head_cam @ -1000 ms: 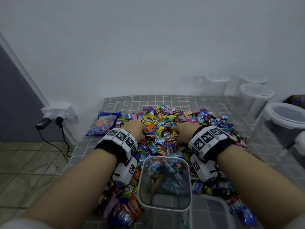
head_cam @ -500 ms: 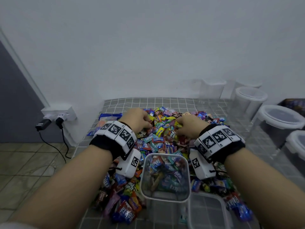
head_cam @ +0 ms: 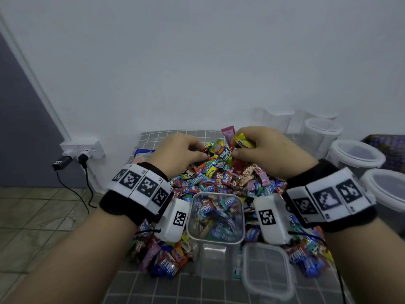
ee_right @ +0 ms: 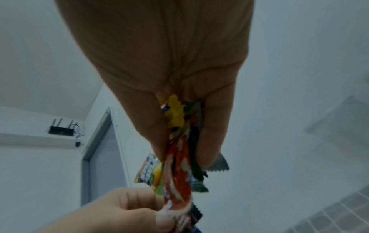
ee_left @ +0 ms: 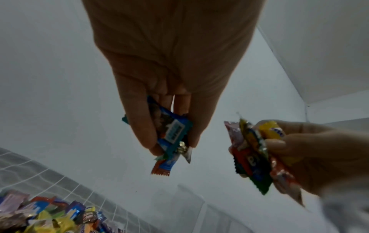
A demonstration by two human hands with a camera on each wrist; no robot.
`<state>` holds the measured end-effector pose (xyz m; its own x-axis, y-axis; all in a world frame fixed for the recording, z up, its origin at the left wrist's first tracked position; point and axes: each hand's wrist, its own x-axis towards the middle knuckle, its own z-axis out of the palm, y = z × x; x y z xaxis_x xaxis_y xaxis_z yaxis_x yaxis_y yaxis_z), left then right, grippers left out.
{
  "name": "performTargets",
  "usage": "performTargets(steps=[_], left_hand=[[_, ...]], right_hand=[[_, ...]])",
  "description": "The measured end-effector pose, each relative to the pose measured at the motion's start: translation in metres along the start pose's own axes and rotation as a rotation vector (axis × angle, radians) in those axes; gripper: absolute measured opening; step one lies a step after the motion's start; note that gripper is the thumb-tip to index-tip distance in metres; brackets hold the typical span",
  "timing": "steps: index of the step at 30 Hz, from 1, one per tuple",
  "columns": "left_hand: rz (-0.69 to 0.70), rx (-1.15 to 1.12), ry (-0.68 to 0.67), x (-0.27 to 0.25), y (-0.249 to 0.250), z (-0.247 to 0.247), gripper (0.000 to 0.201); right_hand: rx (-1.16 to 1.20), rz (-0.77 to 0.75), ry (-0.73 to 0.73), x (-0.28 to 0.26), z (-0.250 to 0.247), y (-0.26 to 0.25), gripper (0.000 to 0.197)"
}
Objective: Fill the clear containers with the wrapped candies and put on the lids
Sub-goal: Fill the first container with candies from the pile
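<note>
A heap of wrapped candies [head_cam: 221, 181] covers the grey tiled table [head_cam: 166, 288]. At its near edge stands an open clear square container [head_cam: 215, 218], partly filled with candies. Its clear lid [head_cam: 266, 272] lies flat to the right of it. My left hand [head_cam: 182, 150] is raised above the far side of the heap and grips a bunch of candies [ee_left: 171, 134], blue and orange wrappers showing. My right hand [head_cam: 260, 148] is lifted beside it and grips its own bunch of candies [ee_right: 179, 151], among them yellow, red and green ones.
Several clear round containers with lids [head_cam: 356, 153] stand at the right and back right along the white wall. A blue candy bag [head_cam: 142, 153] lies at the far left of the table. A wall socket with plugs [head_cam: 81, 150] sits left of the table edge.
Both hands dug into the heap, closed on candies and have now lifted up off it with a bunch each.
</note>
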<state>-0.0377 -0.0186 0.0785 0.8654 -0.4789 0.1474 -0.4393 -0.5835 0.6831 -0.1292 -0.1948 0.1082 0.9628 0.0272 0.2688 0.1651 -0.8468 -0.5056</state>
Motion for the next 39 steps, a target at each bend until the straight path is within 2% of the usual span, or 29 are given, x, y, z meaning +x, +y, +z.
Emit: performTargets(steps=[2,5,9,12,15,21,31,35,39], left_hand=[[0.013,-0.030,0.006,-0.005,0.000,-0.002,0.010],[0.018,-0.080,0.011,-0.012,-0.003,-0.004,0.013],[0.024,-0.112,0.017,-0.021,-0.004,-0.004,0.011],[0.007,-0.127,-0.001,-0.024,-0.005,-0.003,0.016],[0.001,-0.132,-0.009,-0.027,-0.006,-0.002,0.008],[0.003,-0.174,-0.004,-0.036,-0.004,-0.001,0.017],[0.052,-0.218,-0.012,-0.055,0.003,-0.001,0.016],[0.056,-0.233,-0.023,-0.060,0.002,-0.001,0.015],[0.056,-0.242,-0.003,-0.063,0.001,-0.001,0.017]], right_hand=[[0.028,-0.053,0.004,-0.009,-0.003,-0.008,0.019],[0.072,-0.112,0.007,-0.024,-0.001,-0.018,0.008],[0.068,-0.157,-0.055,-0.037,0.011,-0.023,0.005],[0.054,-0.189,-0.099,-0.043,0.022,-0.024,0.007],[-0.002,-0.238,-0.124,-0.048,0.029,-0.025,0.015],[-0.052,-0.219,-0.168,-0.056,0.031,-0.029,0.016],[-0.011,-0.148,-0.224,-0.065,0.034,-0.037,0.020],[0.000,-0.152,-0.203,-0.068,0.035,-0.035,0.023],[0.111,-0.147,-0.142,-0.074,0.038,-0.032,0.019]])
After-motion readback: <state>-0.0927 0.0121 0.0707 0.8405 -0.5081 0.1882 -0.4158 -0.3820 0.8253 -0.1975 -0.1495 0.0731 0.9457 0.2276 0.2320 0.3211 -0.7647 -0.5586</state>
